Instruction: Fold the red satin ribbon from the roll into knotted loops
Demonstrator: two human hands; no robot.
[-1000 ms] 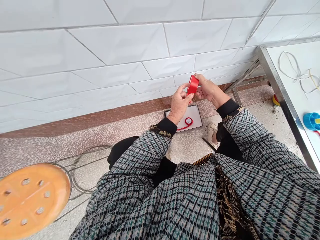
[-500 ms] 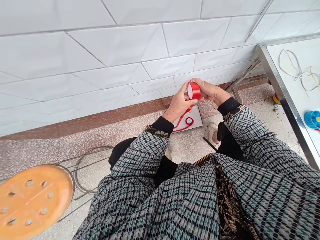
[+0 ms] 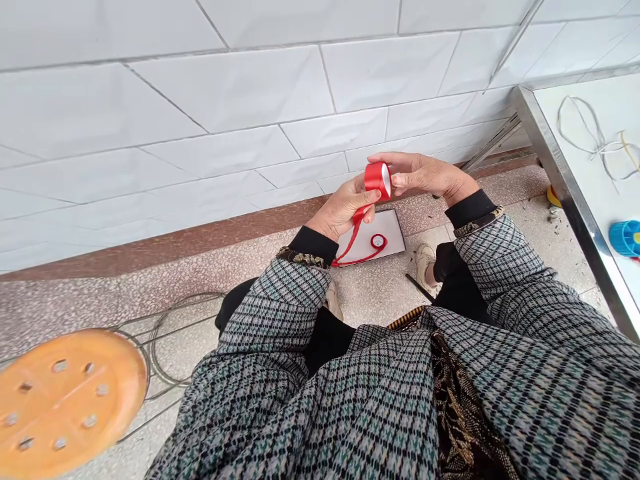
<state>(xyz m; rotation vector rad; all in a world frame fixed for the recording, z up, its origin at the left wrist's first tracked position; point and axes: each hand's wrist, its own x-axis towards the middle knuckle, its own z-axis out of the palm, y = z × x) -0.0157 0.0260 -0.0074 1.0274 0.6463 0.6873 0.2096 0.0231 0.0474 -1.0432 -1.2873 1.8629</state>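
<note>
A wide roll of red ribbon (image 3: 373, 177) with a white core is held up in front of the tiled wall. My left hand (image 3: 345, 205) is closed on its lower left side, with the loose ribbon running down from under the thumb. My right hand (image 3: 425, 175) reaches round it from the right, fingers over the top and back, thumb at the core's open end. Below, a white tray-like board (image 3: 395, 235) with a dark edge lies on the floor. A smaller red ribbon spool (image 3: 379, 241) rests on it, its strip trailing left.
An orange round stool seat (image 3: 70, 400) with holes and metal wire legs is at lower left. On the right stands a metal-framed table (image 3: 545, 143) with white cable (image 3: 595, 127) and a blue plastic piece (image 3: 625, 237). A dark stick (image 3: 420, 288) lies by my shoe.
The ribbon roll has turned so that its open core faces right instead of left. My left hand has shifted slightly left and down, and my right hand has changed its hold.
</note>
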